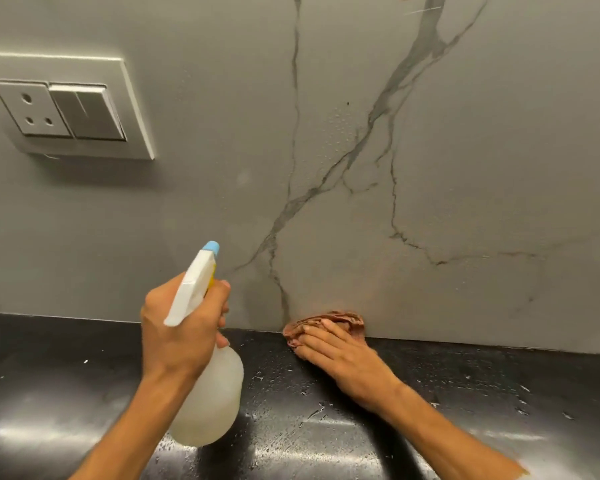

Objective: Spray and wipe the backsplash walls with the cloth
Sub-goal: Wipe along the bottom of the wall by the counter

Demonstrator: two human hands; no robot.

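The grey marble backsplash wall [361,168] with dark veins fills the upper view; fine droplets cling to it near the middle. My left hand [177,327] grips the neck of a translucent spray bottle [212,400] with a white trigger head and blue nozzle, held above the counter and aimed at the wall. My right hand [343,358] presses a crumpled pinkish-brown cloth [326,322] with straight fingers against the bottom of the wall, where it meets the counter.
A glossy black countertop [465,393] with scattered water drops runs below the wall. A white socket and switch plate [66,109] is mounted on the wall at upper left.
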